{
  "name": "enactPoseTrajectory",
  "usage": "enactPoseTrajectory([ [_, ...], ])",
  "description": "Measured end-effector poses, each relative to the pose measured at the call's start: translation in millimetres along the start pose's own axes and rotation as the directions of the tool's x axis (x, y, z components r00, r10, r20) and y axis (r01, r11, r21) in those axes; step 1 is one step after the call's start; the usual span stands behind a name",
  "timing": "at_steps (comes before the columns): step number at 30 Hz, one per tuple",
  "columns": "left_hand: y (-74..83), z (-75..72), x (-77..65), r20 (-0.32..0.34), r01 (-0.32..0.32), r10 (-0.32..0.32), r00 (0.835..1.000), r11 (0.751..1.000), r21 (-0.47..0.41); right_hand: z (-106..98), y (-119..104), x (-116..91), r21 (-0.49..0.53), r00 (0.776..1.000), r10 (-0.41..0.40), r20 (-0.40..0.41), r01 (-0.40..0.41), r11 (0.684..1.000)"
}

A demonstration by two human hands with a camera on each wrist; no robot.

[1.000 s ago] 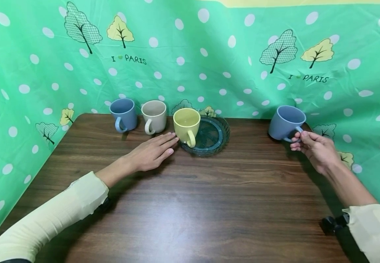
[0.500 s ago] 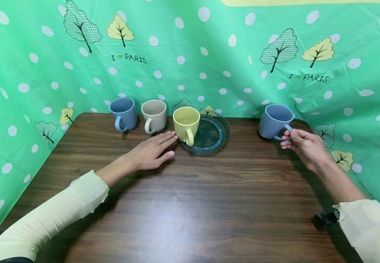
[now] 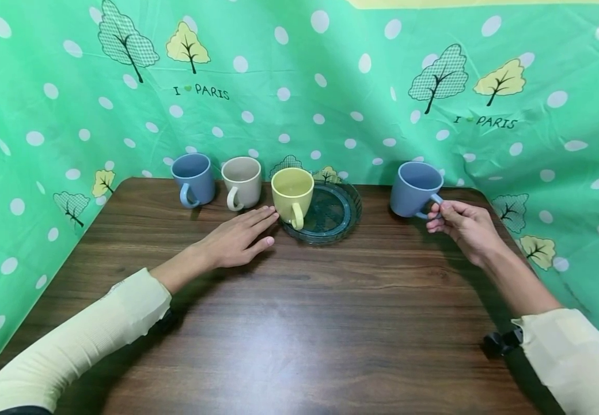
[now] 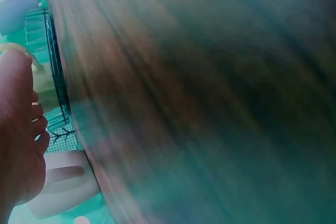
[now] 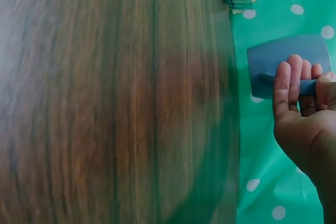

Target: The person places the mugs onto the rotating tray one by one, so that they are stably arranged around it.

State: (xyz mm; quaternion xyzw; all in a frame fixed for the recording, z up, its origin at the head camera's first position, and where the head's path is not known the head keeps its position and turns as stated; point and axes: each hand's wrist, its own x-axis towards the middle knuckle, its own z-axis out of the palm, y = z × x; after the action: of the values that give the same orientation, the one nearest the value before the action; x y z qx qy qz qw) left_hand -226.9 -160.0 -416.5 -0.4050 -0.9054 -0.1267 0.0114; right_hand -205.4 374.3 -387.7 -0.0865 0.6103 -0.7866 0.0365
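At the back of our brown counter, we see a blue mug at the left end, with a pale grey mug just beside it. Next, a yellow mug stands upright on the left part of a dark, see-through dish. Our left hand lies palm down, its fingertips close beside the yellow mug. Our right hand pinches the handle of a second blue mug, well apart from the dish. Behind, a green dotted cloth hangs.
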Motion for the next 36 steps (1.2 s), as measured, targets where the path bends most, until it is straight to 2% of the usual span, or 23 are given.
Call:
enactPoseTrajectory([
  [14,0.2,-0.1,1.8,-0.002,0.008,-0.008,1.0,1.0,-0.01,19.5,0.3,6.9,-0.029,1.0,-0.005,0.023,0.006,1.0],
  [36,-1.6,-1.8,3.9,-0.004,0.027,-0.027,1.0,1.0,-0.011,41.4,3.2,10.5,-0.014,0.998,-0.028,0.053,0.029,0.999],
])
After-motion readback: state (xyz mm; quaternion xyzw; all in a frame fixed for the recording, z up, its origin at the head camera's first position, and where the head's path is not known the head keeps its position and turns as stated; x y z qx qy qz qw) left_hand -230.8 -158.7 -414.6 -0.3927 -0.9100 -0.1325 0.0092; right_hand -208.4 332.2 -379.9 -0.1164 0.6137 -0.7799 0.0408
